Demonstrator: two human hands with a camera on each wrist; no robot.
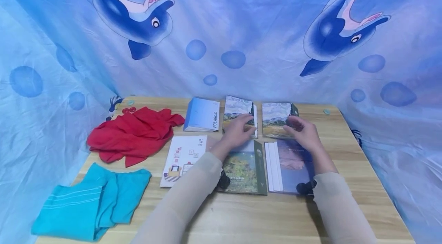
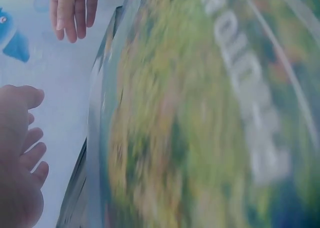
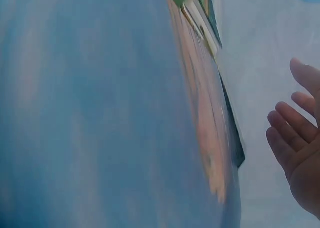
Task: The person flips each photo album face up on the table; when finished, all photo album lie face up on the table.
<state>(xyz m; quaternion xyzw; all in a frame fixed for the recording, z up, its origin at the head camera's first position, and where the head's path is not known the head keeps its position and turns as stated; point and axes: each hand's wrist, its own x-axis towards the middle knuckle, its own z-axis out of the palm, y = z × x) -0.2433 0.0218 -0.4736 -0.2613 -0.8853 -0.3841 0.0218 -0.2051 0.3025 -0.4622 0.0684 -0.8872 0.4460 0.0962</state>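
Photo albums lie in two rows on the table. My left hand (image 1: 238,131) is over the back middle album, a painted landscape (image 1: 238,107); its fingers look loosely bent and hold nothing in the left wrist view. Over the right edge of a matching landscape album (image 1: 274,119) is my right hand (image 1: 305,132). In the right wrist view the right hand (image 3: 300,143) has relaxed, spread fingers and nothing in them. Whether either hand touches an album cannot be told. Beneath the forearms lie a green-yellow photo album (image 1: 241,167) and a blue-pink album (image 1: 291,159), both partly covered.
A blue Polaroid album (image 1: 202,115) and a white album with drawings (image 1: 183,159) lie left of the hands. Farther left are a crumpled red cloth (image 1: 134,134), small red discs (image 1: 129,110) and a folded turquoise cloth (image 1: 89,201). A dolphin-print curtain (image 1: 214,17) hangs behind the table.
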